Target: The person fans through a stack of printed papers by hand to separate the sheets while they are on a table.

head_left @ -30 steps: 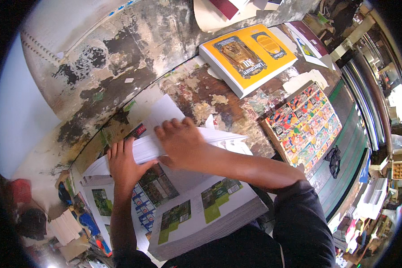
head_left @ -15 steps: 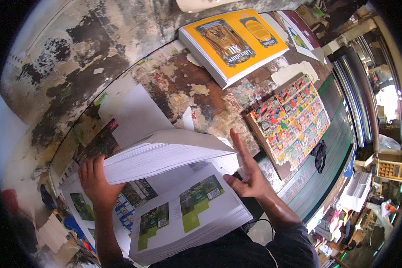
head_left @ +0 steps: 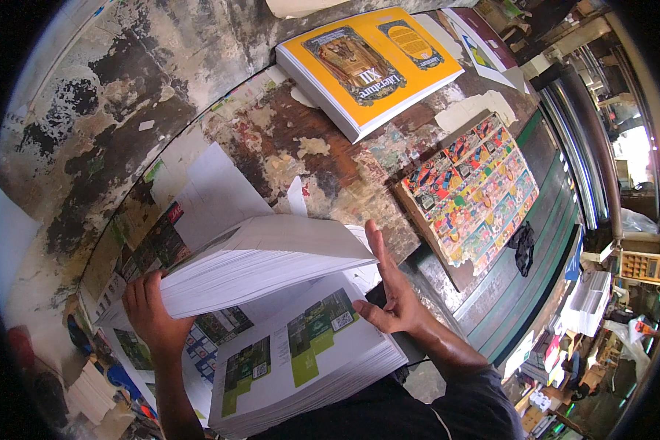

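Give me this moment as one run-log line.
left hand: holds raised sheets at left end | right hand: open near right end | below: printed stack | beyond: yellow-topped stack, patterned board

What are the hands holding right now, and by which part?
The left hand grips the raised paper stack by its left end. The right hand is open at the stack's right end, with no grip visible; whether it touches is unclear.

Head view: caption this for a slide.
Left hand holds a paper sheaf, open right hand at its right end.
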Tool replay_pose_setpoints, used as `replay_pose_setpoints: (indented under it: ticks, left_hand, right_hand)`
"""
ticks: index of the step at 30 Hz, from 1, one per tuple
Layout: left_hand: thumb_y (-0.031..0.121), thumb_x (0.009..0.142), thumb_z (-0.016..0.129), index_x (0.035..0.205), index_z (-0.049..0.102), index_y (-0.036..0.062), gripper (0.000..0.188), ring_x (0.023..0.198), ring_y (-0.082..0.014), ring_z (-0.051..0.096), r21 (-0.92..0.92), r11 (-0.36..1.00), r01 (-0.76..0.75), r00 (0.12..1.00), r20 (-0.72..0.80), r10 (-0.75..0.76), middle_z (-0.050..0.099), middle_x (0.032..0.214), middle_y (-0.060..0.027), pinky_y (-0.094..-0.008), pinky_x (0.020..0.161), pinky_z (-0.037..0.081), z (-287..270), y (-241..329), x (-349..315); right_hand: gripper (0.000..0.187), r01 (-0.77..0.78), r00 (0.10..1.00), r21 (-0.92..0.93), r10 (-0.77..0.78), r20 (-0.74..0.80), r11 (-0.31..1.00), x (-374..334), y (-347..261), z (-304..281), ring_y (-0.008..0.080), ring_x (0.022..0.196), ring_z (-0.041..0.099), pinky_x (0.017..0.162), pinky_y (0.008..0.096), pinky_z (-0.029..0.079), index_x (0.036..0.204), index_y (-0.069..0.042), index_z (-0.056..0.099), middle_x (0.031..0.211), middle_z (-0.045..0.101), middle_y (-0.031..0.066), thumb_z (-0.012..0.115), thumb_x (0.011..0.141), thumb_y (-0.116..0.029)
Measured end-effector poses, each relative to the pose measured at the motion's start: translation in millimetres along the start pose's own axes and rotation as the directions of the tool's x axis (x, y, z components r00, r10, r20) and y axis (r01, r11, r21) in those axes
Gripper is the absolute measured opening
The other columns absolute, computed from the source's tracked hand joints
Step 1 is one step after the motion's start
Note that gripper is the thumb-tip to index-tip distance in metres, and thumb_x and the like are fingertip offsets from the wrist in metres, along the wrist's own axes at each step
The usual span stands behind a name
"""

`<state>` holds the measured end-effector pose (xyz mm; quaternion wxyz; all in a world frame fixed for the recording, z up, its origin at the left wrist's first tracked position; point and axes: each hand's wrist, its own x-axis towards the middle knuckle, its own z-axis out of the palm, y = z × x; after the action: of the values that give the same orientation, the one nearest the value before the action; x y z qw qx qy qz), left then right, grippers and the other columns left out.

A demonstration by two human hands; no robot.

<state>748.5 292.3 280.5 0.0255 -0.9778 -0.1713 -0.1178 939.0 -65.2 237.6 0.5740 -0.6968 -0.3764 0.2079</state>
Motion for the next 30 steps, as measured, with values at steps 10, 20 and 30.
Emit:
replay_pose_setpoints:
  ticks: [10, 20, 30]
  left_hand:
    - [0.034, 0.053, 0.095, 0.125, 0.056, 0.0068, 0.086, 0.108, -0.041, 0.055, -0.021, 1.0, -0.02, 0.999, -0.031, 0.019, 0.06, 0.111, -0.0156, -0.0564, 0.098, 0.045, 3, -3, 0]
    - [0.033, 0.051, 0.097, 0.126, 0.056, 0.0063, 0.09, 0.11, -0.0418, 0.056, -0.016, 1.0, -0.022, 0.999, -0.046, 0.022, 0.061, 0.115, -0.0169, -0.0566, 0.097, 0.045, 5, -5, -1]
    - [0.028, 0.048, 0.097, 0.125, 0.056, 0.0069, 0.09, 0.11, -0.0405, 0.056, -0.022, 0.999, -0.026, 0.998, -0.052, 0.025, 0.061, 0.114, -0.0162, -0.0546, 0.094, 0.045, 3, -4, 2]
  right_hand:
    - [0.107, 0.01, 1.0, 0.011, -0.01, 0.015, 1.0, -4, 3, -1, 0.0367, 0.161, 0.006, 0.128, 0.046, 0.009, 0.164, 0.005, 0.007, 0.172, 0.005, 0.0261, 0.071, 0.079, -0.006]
    - [0.103, -0.013, 0.999, 0.012, 0.013, 0.03, 1.0, -11, 1, -2, 0.0381, 0.161, 0.005, 0.128, 0.047, 0.008, 0.165, 0.004, 0.009, 0.172, 0.007, 0.0269, 0.071, 0.083, -0.008]
    - [0.103, -0.006, 0.999, 0.015, 0.005, 0.041, 1.0, -11, -2, -2, 0.0392, 0.161, 0.003, 0.128, 0.0486, 0.006, 0.165, 0.002, 0.007, 0.172, 0.007, 0.0266, 0.07, 0.084, -0.009]
